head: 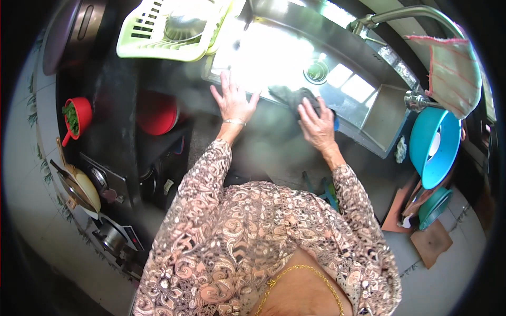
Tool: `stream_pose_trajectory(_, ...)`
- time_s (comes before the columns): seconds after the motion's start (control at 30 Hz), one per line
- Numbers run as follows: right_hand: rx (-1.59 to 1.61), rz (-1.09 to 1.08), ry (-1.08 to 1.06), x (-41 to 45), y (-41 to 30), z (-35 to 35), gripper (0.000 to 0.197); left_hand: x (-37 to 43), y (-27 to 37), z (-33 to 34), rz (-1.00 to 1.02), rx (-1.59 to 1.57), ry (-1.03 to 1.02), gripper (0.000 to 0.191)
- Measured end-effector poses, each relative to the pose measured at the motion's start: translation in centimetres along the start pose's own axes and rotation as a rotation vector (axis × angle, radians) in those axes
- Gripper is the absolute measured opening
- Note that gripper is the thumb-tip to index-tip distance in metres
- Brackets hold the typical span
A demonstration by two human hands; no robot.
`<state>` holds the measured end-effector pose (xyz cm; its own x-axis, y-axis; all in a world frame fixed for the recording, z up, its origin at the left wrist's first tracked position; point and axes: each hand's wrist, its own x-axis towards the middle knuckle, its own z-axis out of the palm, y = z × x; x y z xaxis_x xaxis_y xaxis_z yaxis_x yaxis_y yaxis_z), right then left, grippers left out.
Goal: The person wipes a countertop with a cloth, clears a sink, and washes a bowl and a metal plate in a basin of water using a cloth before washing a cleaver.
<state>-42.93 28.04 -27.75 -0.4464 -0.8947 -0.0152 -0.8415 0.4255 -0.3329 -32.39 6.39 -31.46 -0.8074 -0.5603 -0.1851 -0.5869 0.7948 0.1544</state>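
Observation:
In the head view, my right hand (317, 123) rests on a dark grey cloth (290, 96), fingers curled over it, at the front rim of a stainless-steel sink (385, 114). A bit of something blue shows beside that hand; what it is cannot be made out. My left hand (235, 102), fingers spread and holding nothing, is at the sink's front edge, further left. Whether its palm touches the rim is unclear. Inside the sink, the drain strainer (316, 71) has green bits in it. Strong glare washes out much of the basin.
A pale green dish rack (162, 51) holding a metal bowl (185, 27) stands left of the sink. Further left is a red handled container (82, 114) with green leaves. A faucet (411, 14), a hanging cloth (450, 75) and a blue basin (419, 146) are on the right.

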Motion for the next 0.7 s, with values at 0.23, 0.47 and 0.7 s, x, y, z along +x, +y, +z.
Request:
stream_pose_trajectory(0.23, 0.009, -0.039, -0.031, -0.2, -0.1, 0.0, 0.048, -1.0, 0.6, -0.5, -0.007, -0.022, 0.009, 0.058)
stream_pose_trajectory(0.47, 0.027, -0.006, 0.017, -0.3, 0.0, -0.5, 0.044, -1.0, 1.1, -1.2, 0.001, -0.011, 0.015, 0.054)
stream_pose_trajectory(0.7, 0.065, -0.037, 0.067, 0.2, 0.6, -0.4, 0.047, -0.2, 1.0, -1.2, 0.029, -0.047, 0.111, 0.037)
